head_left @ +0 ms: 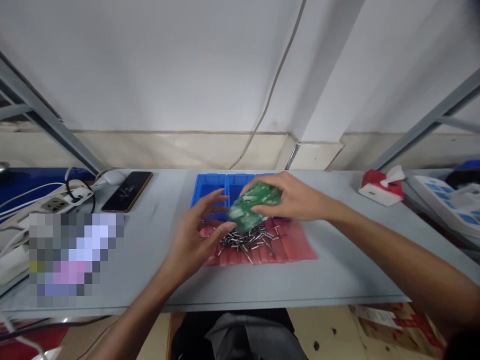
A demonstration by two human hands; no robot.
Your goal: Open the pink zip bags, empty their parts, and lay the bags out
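Observation:
My right hand (294, 196) grips a green and white, shiny packet-like thing (248, 209), blurred by motion, over the middle of the table. My left hand (189, 240) is open to the left of it, fingers apart and curved toward the packet. Its thumb tip is close to the packet's lower edge; I cannot tell if they touch. Below lies a heap of thin metal pieces (245, 242), like rivets or pins, on a sheet of pink-red plastic wrap (296, 245). Behind are two blue bins (208, 181) side by side, partly hidden by my hands.
A phone (127, 191) lies at the back left, beside power strips (54, 205) with cables. A blurred-out patch (75, 257) covers something in front of it. At the right stand a red and white tissue box (382, 187) and a white tray with blue compartments (444, 200).

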